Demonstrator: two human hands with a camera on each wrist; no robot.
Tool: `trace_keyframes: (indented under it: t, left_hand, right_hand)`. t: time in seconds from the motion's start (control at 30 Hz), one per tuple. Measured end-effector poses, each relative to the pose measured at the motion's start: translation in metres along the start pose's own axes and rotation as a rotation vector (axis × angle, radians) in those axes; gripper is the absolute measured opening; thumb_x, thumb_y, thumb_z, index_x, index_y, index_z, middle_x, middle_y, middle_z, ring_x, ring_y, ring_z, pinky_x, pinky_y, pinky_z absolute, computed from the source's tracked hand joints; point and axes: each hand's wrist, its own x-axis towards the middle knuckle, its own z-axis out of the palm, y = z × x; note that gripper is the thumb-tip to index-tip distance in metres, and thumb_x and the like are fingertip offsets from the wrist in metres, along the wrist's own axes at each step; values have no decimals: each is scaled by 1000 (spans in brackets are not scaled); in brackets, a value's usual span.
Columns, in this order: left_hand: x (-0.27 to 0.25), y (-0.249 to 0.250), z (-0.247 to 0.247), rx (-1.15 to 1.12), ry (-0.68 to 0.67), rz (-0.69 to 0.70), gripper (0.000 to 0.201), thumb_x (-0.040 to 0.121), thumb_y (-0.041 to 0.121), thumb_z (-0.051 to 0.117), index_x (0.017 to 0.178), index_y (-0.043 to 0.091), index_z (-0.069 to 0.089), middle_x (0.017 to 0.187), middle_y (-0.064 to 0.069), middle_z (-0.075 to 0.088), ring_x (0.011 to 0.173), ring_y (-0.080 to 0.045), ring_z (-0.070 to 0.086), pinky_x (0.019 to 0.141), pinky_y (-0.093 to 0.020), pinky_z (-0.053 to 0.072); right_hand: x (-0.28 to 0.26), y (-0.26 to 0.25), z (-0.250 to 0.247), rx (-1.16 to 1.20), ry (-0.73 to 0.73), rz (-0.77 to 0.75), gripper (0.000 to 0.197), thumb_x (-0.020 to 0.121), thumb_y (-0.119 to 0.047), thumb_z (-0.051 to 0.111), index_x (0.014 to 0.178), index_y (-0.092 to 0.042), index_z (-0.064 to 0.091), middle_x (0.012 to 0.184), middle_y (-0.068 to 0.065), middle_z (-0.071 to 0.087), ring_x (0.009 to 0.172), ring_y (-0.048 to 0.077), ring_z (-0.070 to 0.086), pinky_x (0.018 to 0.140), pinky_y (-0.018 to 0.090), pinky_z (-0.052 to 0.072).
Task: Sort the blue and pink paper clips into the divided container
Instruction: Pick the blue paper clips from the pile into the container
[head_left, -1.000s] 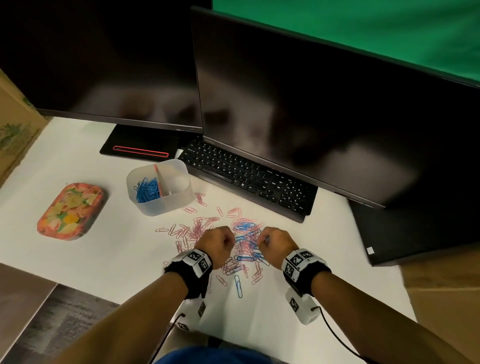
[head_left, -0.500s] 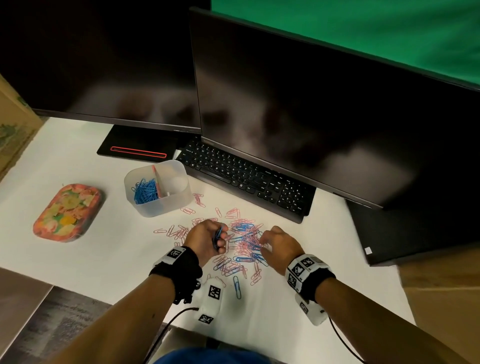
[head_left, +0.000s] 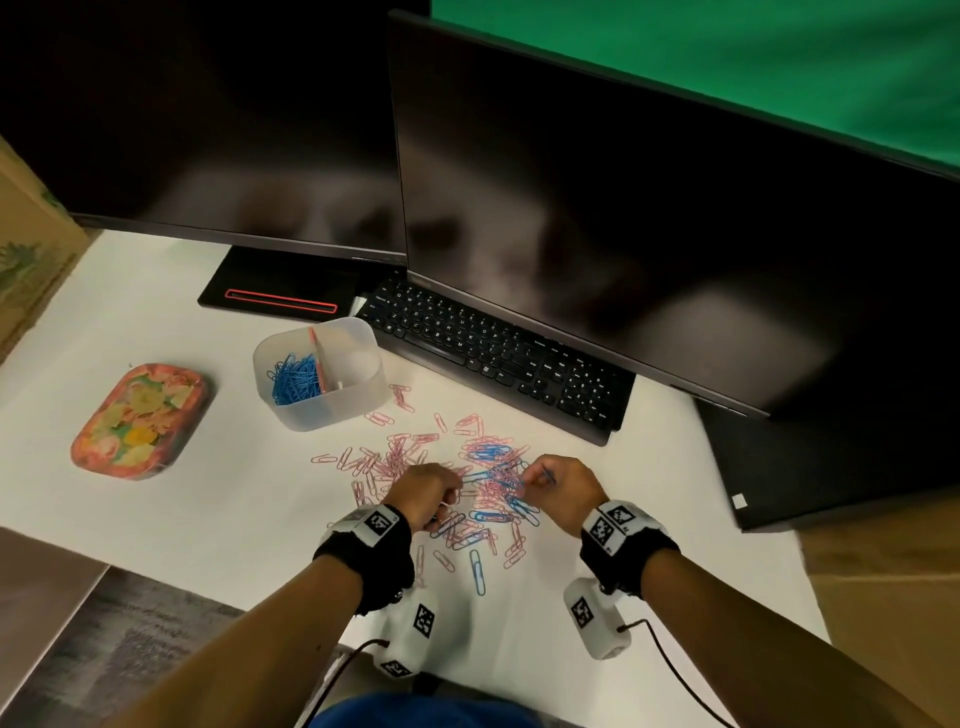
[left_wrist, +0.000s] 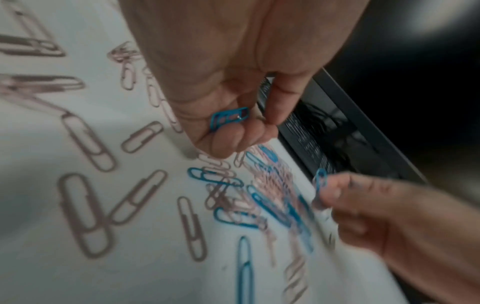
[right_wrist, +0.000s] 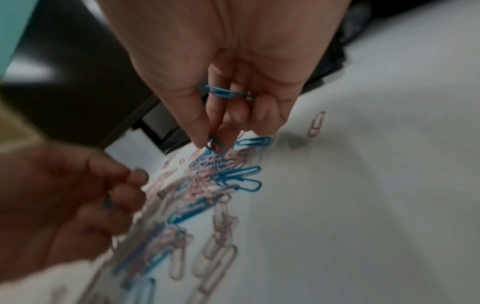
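A heap of pink and blue paper clips (head_left: 483, 483) lies on the white desk in front of me. My left hand (head_left: 428, 493) hovers over its left side, fingers curled around blue clips (left_wrist: 228, 118) in the palm. My right hand (head_left: 558, 480) is at the heap's right edge; its thumb and forefinger pinch a blue clip (right_wrist: 217, 144), and another blue clip (right_wrist: 226, 93) sits tucked under its curled fingers. The translucent divided container (head_left: 358, 400) stands to the upper left, with blue clips (head_left: 293, 376) in its left compartment.
A black keyboard (head_left: 498, 358) and two dark monitors (head_left: 649, 208) stand behind the heap. A floral tin (head_left: 140, 421) lies at the left. A single blue clip (head_left: 477, 571) lies near the desk's front edge. A cardboard box (head_left: 31, 244) stands at far left.
My left hand lifted and turned, showing blue clips in its palm, then came back down over the heap. My right hand shifted slightly right and pinched a blue clip.
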Motion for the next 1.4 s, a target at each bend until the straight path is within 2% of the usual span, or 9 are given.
trace_keyframes:
  t: [0.23,0.43,0.67,0.83,0.93,1.03,1.17,1.3,1.4]
  left_hand:
    - [-2,-15,25,898,-73,384,15,82,18,63,95,23,66,86,8,60,81,-12,57,73,-20,45]
    - [5,-16,25,1027,-51,423,4,80,24,63,79,27,61,86,7,54,84,-18,61,73,-25,49]
    - [6,-9,13,825,19,393,18,77,22,73,66,26,59,67,13,59,69,-12,59,67,-23,51]
    - [5,-5,7,634,41,346,19,77,13,73,65,23,63,69,10,65,70,-10,61,66,-18,48]
    - [2,-2,3,487,-20,271,16,80,10,69,85,25,68,80,5,71,76,-10,63,67,-15,46]
    - [1,3,3,288,-94,145,27,85,3,56,99,21,69,79,-3,70,52,-14,47,50,-19,36]
    - [2,7,4,-132,-124,-19,25,83,1,40,83,6,64,68,-8,45,43,-12,22,45,-19,18]
    - [-4,13,7,-335,-189,-106,24,87,14,36,78,7,57,66,-5,46,48,-15,30,47,-24,25]
    - [-7,16,10,-374,-214,-127,27,92,20,39,86,4,59,68,-8,55,54,-19,46,51,-27,38]
  right_hand:
    - [-11,3,-10,622,-156,141,20,88,9,57,102,-5,61,67,9,53,54,18,46,45,23,39]
    - [-14,7,-12,645,-181,187,9,85,4,64,83,-4,59,68,13,55,56,21,52,45,24,37]
    - [-8,4,-12,540,-78,180,13,82,-8,73,73,-9,64,58,0,47,54,13,31,46,24,23]
    - [-8,5,-14,645,-71,170,16,86,8,59,81,-7,60,69,12,58,55,17,39,48,24,27]
    - [-10,8,-15,677,-107,170,20,89,9,53,95,-7,64,69,11,58,55,19,47,49,25,36]
    - [-13,10,-16,776,-152,234,25,87,11,45,92,-3,65,66,11,53,54,22,52,49,27,41]
    - [-17,8,-15,863,-191,337,19,84,2,38,75,-7,54,69,12,49,50,21,46,49,25,32]
    - [-20,15,-7,213,-62,187,11,87,-22,65,83,-13,60,67,-2,53,55,13,45,50,22,32]
    - [-23,19,2,-327,-19,-7,25,86,-33,67,105,-19,62,88,-3,59,83,16,57,72,21,42]
